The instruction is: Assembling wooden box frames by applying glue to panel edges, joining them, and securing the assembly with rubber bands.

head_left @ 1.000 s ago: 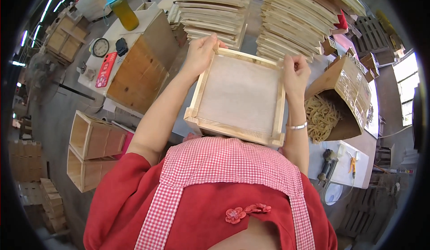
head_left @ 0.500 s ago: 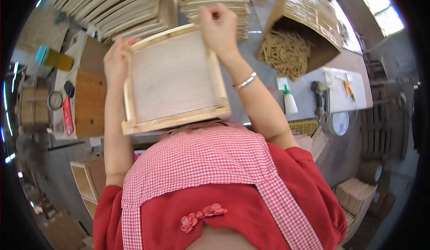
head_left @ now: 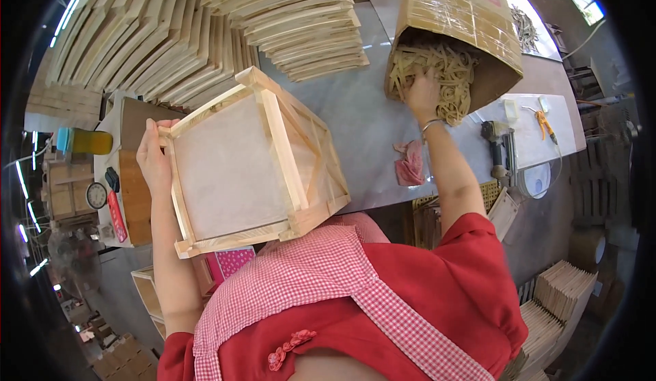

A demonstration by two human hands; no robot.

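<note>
My left hand (head_left: 156,155) grips the left edge of a box-shaped pale wooden frame (head_left: 294,169). A whitish translucent panel (head_left: 225,166) fills its near face, and slanting slats show through its right side. The frame stands tilted against the checked apron, over the table's front edge. My right hand (head_left: 422,94) is in the mouth of a cardboard box (head_left: 471,12) lying on its side. Its fingers are sunk among tan, curled strips (head_left: 456,80), so their closure is hidden.
Tall stacks of wooden frames (head_left: 301,32) line the back left of the grey table (head_left: 369,121). A pink cloth (head_left: 410,162) lies near my right forearm. Further right are a nail gun (head_left: 500,150) and an orange air blow gun (head_left: 545,125). A yellow-green bottle (head_left: 85,142) stands far left.
My right hand has let go of the frame's top right corner and reached right into the box of strips. The frame has turned, showing its right side. My left hand still holds it.
</note>
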